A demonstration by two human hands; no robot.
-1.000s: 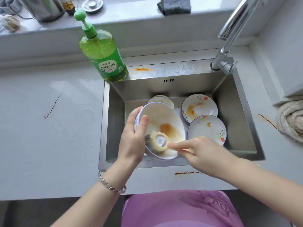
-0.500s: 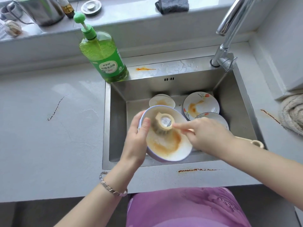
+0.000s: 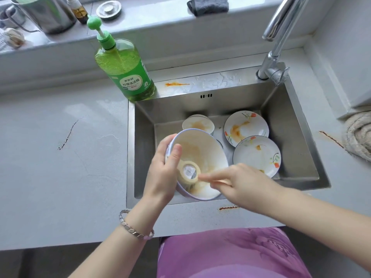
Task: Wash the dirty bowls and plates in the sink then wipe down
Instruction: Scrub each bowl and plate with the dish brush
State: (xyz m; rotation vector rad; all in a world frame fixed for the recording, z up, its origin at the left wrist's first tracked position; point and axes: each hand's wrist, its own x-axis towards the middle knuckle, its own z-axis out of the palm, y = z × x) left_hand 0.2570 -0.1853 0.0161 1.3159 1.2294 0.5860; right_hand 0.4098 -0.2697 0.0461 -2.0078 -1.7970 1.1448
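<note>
A: Left hand, state?

B: The left hand (image 3: 162, 167) is gripping the bowl (image 3: 202, 149) at its left rim, with the thumb curling inside and the fingers wrapping behind. It is holding the bowl tilted above the front of the sink (image 3: 291, 121). A bracelet (image 3: 134, 230) is sitting on that wrist.

A: Right hand?

B: The right hand (image 3: 247, 183) is pinching the handle of the brush (image 3: 188, 171), with the forefinger stretching along it. The hand is hiding most of the handle. The brush head is pressing against the orange-smeared inside of the bowl, just beside the left thumb.

A: Surroundings, left to right?

B: The soap bottle (image 3: 124, 71) is standing at the sink's back left corner. A small bowl (image 3: 197, 123) is resting on the sink floor behind the held one, which is partly covering it. To the right, the far plate (image 3: 246, 125) is lying under the edge of the near plate (image 3: 257, 155). Both are stained. The faucet (image 3: 275, 47) is rising from the back right corner. A rolled cloth (image 3: 359, 137) is lying at the right edge of the countertop (image 3: 50, 157).

A: Counts?

B: Two bowls, two plates, one brush, one soap bottle, one faucet.
</note>
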